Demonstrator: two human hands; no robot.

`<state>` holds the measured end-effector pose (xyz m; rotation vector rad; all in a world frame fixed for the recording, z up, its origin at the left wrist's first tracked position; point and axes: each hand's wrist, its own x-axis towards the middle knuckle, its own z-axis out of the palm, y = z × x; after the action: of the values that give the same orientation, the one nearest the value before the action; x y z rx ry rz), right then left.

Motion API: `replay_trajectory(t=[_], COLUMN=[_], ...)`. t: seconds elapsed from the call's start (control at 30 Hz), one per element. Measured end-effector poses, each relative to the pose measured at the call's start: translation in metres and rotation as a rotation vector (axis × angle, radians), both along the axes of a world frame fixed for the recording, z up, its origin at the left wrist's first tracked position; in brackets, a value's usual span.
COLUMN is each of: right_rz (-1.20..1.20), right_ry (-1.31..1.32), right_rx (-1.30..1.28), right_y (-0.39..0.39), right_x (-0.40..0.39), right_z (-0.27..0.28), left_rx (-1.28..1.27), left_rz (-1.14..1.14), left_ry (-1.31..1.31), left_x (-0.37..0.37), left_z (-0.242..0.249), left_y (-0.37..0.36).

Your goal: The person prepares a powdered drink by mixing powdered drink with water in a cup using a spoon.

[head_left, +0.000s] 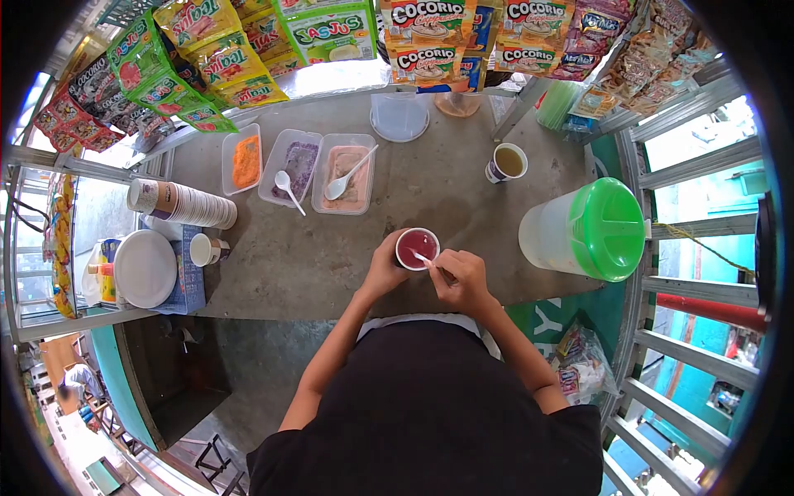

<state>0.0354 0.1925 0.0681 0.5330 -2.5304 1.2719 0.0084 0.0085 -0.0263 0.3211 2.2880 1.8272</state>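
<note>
A paper cup of dark red liquid stands upright near the counter's front edge. My left hand is wrapped round the cup's left side. In my right hand is the handle of a white spoon, pinched between the fingers, its far end in the red liquid. Behind the cup lie three plastic tubs: one with orange contents, one with purple contents and one with pinkish contents. White spoons rest in the purple and pinkish tubs. Another cup, of brownish liquid, stands at the back right.
A clear container with a green lid is on the right. Stacked paper cups, a small cup and white round lids are on the left. Drink sachets hang above the back edge. Metal bars border the right side.
</note>
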Motion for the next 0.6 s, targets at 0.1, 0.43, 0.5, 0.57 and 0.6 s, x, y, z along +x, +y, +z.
replay_trajectory(t=[0.1, 0.43, 0.5, 0.57, 0.6], right_rz=[-0.019, 0.061, 0.07, 0.069, 0.066], right_ry=[0.087, 0.078, 0.066, 0.09, 0.113], right_rx=[0.031, 0.094, -0.031, 0.008, 0.046], right_y=[0.0004, 0.0022, -0.0003, -0.0002, -0.0004], right_x=[-0.0015, 0.001, -0.0014, -0.003, -0.0037], right_z=[0.0007, -0.0041, -0.0029, -0.0037, -0.004], left_rx=[-0.01, 0.01, -0.002, -0.015, -0.003], left_rz=[-0.003, 0.007, 0.007, 0.008, 0.009], left_ry=[-0.007, 0.007, 0.019, 0.03, 0.011], left_x=[-0.0009, -0.0002, -0.0004, -0.0003, 0.0], left_z=[0.0002, -0.0005, 0.0001, 0.0023, 0.0034], left_y=[0.0007, 0.001, 0.0008, 0.0008, 0.0008])
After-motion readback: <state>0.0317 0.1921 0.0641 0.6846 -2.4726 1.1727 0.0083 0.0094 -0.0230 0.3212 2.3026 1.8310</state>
